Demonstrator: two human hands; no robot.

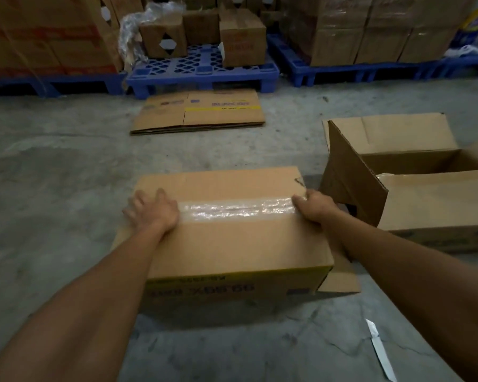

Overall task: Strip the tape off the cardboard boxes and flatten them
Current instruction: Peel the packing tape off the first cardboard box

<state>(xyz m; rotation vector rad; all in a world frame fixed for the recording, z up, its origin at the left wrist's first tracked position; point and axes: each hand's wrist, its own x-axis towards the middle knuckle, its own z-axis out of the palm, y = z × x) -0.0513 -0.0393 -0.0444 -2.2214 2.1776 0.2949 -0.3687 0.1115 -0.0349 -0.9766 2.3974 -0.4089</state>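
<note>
Nearest me on the concrete floor (66, 166), toward its near right edge, lies a thin white strip (380, 351), loose and well apart from everything else; I cannot tell what it is. Just beyond it sits the sealed box (232, 241) I am working on, printed side facing me, with a wide band of clear tape (236, 209) running across its top from left to right. My left hand (152, 209) rests flat on the left end of that tape, fingers spread and relaxed, pinning the box down. My right hand (313, 206) is at the right edge of the top, fingers curled and pinching the tape's end there. I judge the peel is only starting, since the tape looks fully stuck along the seam. The risk from here is the tape tearing short or lifting a skin of cardboard if I pull steeply, and the box could skid if the left hand eases off. Just beside the box on the right stands an open box (414, 188), its near flap touching or nearly touching mine, so my elbow may knock it. Farther off a flattened box (198, 113) lies by a blue pallet (202, 73) carrying stacked cartons (242, 41).
</note>
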